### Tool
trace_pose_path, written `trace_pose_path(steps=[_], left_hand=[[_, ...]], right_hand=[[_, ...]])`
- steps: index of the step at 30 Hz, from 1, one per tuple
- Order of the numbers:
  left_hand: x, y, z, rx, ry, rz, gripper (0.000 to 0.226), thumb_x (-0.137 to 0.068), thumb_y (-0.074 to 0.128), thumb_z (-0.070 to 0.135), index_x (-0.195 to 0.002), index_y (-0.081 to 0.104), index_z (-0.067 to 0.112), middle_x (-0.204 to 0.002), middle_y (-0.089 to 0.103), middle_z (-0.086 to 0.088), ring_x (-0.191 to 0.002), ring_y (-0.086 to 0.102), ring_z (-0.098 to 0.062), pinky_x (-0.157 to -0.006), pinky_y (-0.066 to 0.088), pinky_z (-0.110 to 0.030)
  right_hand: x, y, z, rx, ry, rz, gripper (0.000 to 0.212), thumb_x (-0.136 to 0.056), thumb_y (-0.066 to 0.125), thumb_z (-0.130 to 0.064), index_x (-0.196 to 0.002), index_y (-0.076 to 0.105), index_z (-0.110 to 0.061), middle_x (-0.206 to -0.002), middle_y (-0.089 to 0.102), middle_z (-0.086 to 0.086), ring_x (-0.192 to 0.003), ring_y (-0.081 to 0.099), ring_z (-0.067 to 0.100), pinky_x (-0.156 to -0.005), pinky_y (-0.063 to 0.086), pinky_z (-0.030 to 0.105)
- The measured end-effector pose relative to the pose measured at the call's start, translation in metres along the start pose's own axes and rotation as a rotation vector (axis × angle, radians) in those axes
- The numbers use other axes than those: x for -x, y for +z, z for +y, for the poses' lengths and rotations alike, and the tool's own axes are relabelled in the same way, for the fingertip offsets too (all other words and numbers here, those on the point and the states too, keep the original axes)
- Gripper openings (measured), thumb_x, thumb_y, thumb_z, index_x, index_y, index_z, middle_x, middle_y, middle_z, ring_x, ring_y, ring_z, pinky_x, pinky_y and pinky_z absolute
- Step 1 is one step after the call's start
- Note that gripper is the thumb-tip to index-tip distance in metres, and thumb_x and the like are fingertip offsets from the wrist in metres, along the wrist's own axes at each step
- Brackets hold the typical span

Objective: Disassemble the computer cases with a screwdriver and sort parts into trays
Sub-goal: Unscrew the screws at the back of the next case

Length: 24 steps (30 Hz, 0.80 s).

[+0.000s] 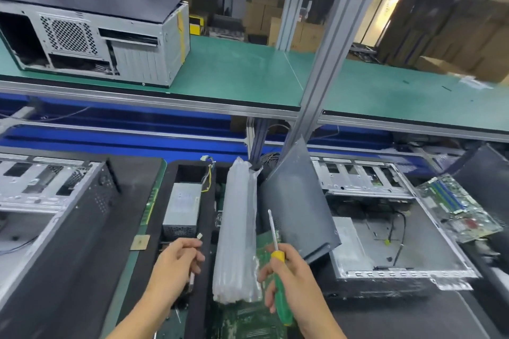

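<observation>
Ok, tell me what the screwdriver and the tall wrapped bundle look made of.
The screwdriver has a glossy green handle with yellow collar, likely plastic; its thin shiny shaft looks like steel. The bundle seems clear plastic film: translucent, ribbed.

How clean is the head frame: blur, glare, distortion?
Head view: the fisheye bows the shelf edge and tilts the post; there is blown-out glare at the upper right and motion smear on the right-edge motherboard; the left hand pinching a white part and the right hand gripping the screwdriver are fairly sharp.
</observation>
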<state>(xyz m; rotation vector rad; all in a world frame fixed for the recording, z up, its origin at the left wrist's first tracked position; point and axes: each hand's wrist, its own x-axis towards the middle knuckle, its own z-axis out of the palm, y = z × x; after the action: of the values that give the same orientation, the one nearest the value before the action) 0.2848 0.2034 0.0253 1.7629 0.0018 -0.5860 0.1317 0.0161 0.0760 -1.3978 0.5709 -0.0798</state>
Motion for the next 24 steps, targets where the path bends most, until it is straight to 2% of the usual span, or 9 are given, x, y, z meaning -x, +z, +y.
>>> trace_pose_path(steps=[2,4,11,17,21,24], left_hand=[[0.005,0.001,0.006,0.01,0.03,0.018,0.026,-0.097,0.047,0.004,-0.099,0.068,0.02,-0.077,0.073,-0.004,-0.058,0.063,-0.015,-0.049,0.041,-0.03],[0.011,0.004,0.013,0.035,0.052,0.037,0.026,-0.096,0.048,0.005,-0.099,0.069,0.021,-0.077,0.073,-0.003,-0.056,0.061,-0.013,-0.048,0.04,-0.029],[0.026,0.025,0.038,0.114,0.1,0.07,0.025,-0.096,0.047,0.005,-0.102,0.068,0.018,-0.073,0.07,-0.003,-0.055,0.056,-0.014,-0.048,0.035,-0.027],[0.035,0.032,0.052,0.216,0.167,0.126,0.025,-0.096,0.048,0.008,-0.101,0.069,0.019,-0.073,0.067,-0.004,-0.053,0.052,-0.016,-0.043,0.033,-0.024],[0.045,0.036,0.057,0.259,0.221,0.171,0.03,-0.095,0.048,0.012,-0.093,0.072,0.029,-0.073,0.067,-0.003,-0.051,0.051,-0.016,-0.04,0.035,-0.025],[0.054,0.048,0.057,0.25,0.22,0.182,0.027,-0.096,0.047,0.008,-0.097,0.071,0.022,-0.072,0.067,-0.004,-0.05,0.052,-0.015,-0.04,0.036,-0.024]], right_hand=[[0.002,-0.001,-0.007,-0.006,-0.021,-0.02,0.018,-0.103,0.05,-0.018,-0.106,0.063,-0.03,-0.083,0.07,0.014,-0.046,0.053,0.026,-0.043,0.045,0.028],[0.002,-0.004,-0.015,-0.019,-0.032,-0.028,0.013,-0.105,0.048,-0.018,-0.11,0.059,-0.023,-0.081,0.07,0.013,-0.044,0.052,0.025,-0.042,0.045,0.028],[0.003,-0.029,-0.038,-0.071,-0.05,-0.044,0.013,-0.104,0.046,-0.015,-0.115,0.054,-0.012,-0.074,0.066,0.013,-0.041,0.051,0.024,-0.039,0.043,0.026],[0.01,-0.063,-0.049,-0.12,-0.076,-0.037,0.017,-0.103,0.047,-0.018,-0.106,0.063,-0.021,-0.072,0.063,0.013,-0.044,0.052,0.024,-0.042,0.045,0.029],[0.011,-0.083,-0.047,-0.109,-0.099,0.041,0.015,-0.104,0.047,-0.018,-0.113,0.058,-0.019,-0.073,0.064,0.009,-0.045,0.052,0.023,-0.043,0.046,0.03],[0.013,-0.1,-0.044,-0.099,-0.1,0.053,0.015,-0.104,0.048,-0.018,-0.114,0.058,-0.018,-0.073,0.064,0.009,-0.047,0.052,0.024,-0.044,0.046,0.03]])
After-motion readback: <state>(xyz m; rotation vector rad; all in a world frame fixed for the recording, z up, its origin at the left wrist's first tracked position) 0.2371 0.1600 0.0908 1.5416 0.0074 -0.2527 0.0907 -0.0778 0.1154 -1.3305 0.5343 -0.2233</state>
